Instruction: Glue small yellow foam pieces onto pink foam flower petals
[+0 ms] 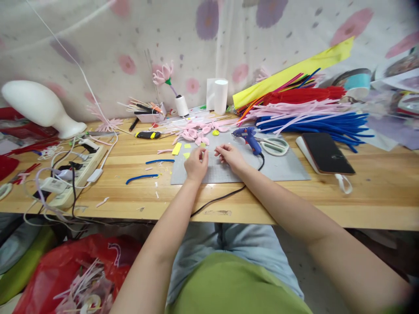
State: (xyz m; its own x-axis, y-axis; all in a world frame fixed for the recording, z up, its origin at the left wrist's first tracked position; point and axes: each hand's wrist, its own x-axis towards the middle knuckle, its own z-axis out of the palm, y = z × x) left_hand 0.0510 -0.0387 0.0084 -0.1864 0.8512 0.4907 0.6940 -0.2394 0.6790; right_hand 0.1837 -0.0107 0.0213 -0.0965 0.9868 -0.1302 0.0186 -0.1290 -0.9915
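Observation:
Over the grey mat (278, 172), my left hand (197, 165) is closed, its thumb and fingertips pinched together. A small yellowish piece shows just at its fingertips, too small to tell whether it is held. My right hand (230, 158) faces it a short gap away, its fingers also bent into a pinch on something I cannot make out. Beyond the hands lie pink fuzzy petal shapes (193, 131) and a round yellow piece (215, 132). Yellow paper pieces (176, 148) are left of my left hand. A blue glue gun (250, 140) and scissors (275, 146) lie to the right.
Bundles of blue (314, 125), pink and red pipe cleaners (304, 95) fill the back right. A phone (327, 152) rests on the right side. At the left are a power strip (80, 174), a utility knife (148, 135) and a white foam head (39, 102). A pink flower (163, 75) stands behind.

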